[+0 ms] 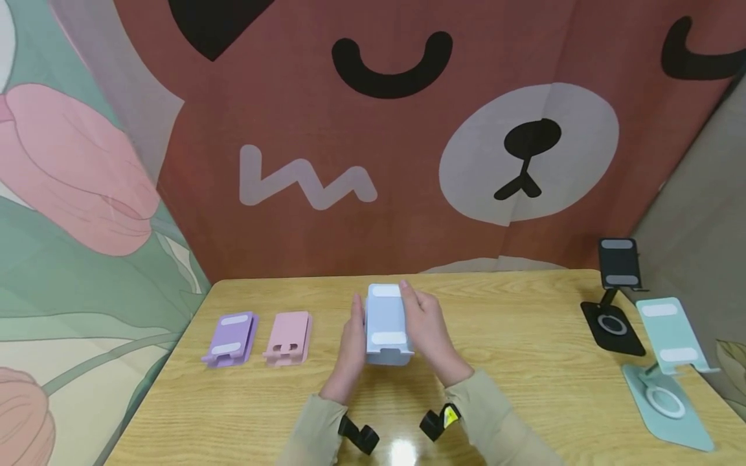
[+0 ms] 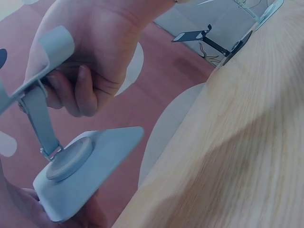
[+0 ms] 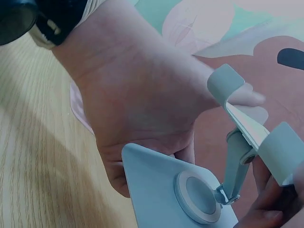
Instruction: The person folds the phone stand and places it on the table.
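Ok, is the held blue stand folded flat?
No, the left wrist view shows the blue stand with a gap between its upper plate and base.

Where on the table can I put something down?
The biggest bare patch of table lies between the right grip and the black stand. More bare wood lies on the near side of the purple stand and pink stand. The right edge is crowded: the mint stand sits by the black one.
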Demonstrator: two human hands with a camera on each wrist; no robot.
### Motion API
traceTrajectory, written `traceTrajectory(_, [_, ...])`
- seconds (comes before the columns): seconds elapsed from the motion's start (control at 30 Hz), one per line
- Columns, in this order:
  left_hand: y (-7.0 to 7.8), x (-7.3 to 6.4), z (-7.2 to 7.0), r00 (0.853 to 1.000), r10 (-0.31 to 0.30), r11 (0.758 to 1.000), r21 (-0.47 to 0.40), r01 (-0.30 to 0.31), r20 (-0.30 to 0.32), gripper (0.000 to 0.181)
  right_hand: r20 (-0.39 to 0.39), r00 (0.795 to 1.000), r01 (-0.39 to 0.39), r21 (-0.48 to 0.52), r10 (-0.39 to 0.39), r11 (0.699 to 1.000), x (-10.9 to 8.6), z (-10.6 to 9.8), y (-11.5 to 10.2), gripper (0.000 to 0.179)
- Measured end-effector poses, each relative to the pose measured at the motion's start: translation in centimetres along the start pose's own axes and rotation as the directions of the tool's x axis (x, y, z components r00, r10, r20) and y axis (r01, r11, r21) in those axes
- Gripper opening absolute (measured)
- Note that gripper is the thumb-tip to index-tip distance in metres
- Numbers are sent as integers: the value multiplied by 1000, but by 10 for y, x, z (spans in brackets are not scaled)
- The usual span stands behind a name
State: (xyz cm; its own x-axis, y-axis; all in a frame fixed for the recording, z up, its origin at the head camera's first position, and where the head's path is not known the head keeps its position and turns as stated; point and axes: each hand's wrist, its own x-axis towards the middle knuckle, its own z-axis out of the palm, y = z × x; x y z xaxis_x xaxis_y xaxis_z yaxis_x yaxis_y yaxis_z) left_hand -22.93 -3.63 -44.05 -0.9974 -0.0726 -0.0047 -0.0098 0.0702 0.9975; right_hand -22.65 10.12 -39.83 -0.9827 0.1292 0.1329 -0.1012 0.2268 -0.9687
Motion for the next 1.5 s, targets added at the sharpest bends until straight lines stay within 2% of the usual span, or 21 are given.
traceTrajectory(0.17, [1, -1, 0, 998, -21, 1000, 19, 20, 57, 84, -1, 1000, 17, 0, -17, 1000, 1, 0, 2, 55])
traceTrajectory(0.33, [2, -1, 1, 995, -41, 999, -19, 43, 92, 78, 11, 999, 33, -1, -33, 999, 1, -1, 3, 55])
traceTrajectory(0.53, [3, -3, 2, 997, -31, 997, -62, 36, 74, 72, -9, 998, 58, -14, -58, 998, 2, 0, 4, 52])
traceTrajectory(0.73, [2, -4, 3, 998, 15, 995, -99, -9, 61, 62, -92, 988, 118, -45, -122, 992, 2, 0, 6, 39])
traceTrajectory(0.9, [1, -4, 4, 999, 21, 995, -95, -18, 33, 61, -111, 990, 81, -27, -84, 996, 2, 0, 11, 49])
traceTrajectory(1.07, [0, -3, 5, 1000, 12, 997, -73, -11, 3, 63, -26, 999, -25, -51, 23, 998, 1, 0, 16, 69])
traceTrajectory(1.2, [-1, -3, 5, 1000, 11, 998, -67, -12, -7, 63, 44, 994, -93, -90, 97, 992, -1, 0, 17, 82])
traceTrajectory(1.33, [1, -5, 5, 1000, 12, 997, -71, -13, -19, 61, 72, 990, -109, -110, 118, 988, -1, 1, 18, 87])
traceTrajectory(1.5, [2, -6, 5, 1000, 12, 998, -67, -14, -22, 61, 104, 987, -110, -129, 124, 986, 2, 2, 20, 85])
